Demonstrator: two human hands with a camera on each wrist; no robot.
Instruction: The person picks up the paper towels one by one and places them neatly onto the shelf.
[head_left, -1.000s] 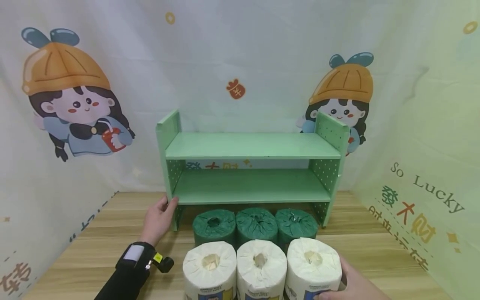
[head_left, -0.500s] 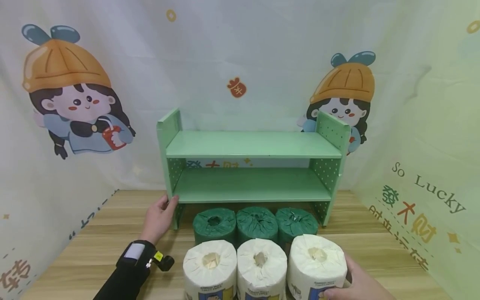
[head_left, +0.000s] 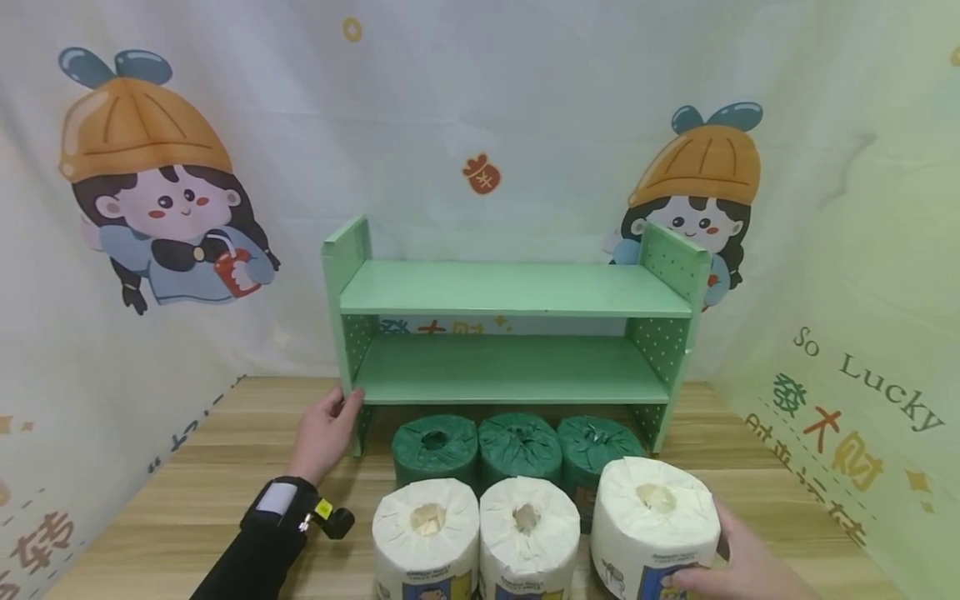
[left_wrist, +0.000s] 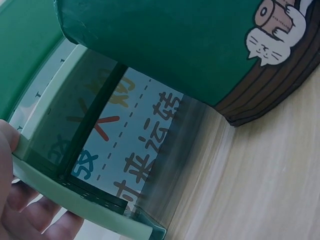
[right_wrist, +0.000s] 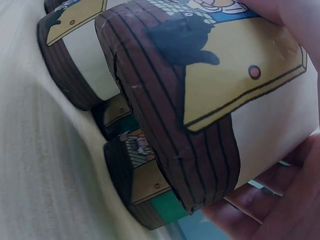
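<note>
A light green two-tier shelf rack (head_left: 517,287) stands on the table. My left hand (head_left: 326,433) grips its left side panel, the thumb at the front edge and the fingers (left_wrist: 35,215) around the outer side. My right hand (head_left: 738,562) holds a white paper-wrapped toilet roll (head_left: 637,525) by its right side, thumb in front and fingers behind. In the right wrist view this roll (right_wrist: 265,125) hangs tilted above the table. Two more white toilet rolls (head_left: 426,542) stand side by side to its left. Behind them is a row of three green-wrapped toilet rolls (head_left: 520,450).
The wood-grain table (head_left: 225,467) runs back to a printed cloth (head_left: 555,150) with cartoon figures, which also hangs along both sides. The green rolls stand close before the rack's lower opening. A black wrist camera (head_left: 337,523) sticks out from my left wrist.
My right hand has moved the white toilet roll up and to the right, away from the two other white rolls. The left hand keeps its grip on the rack. The head view has shifted slightly.
</note>
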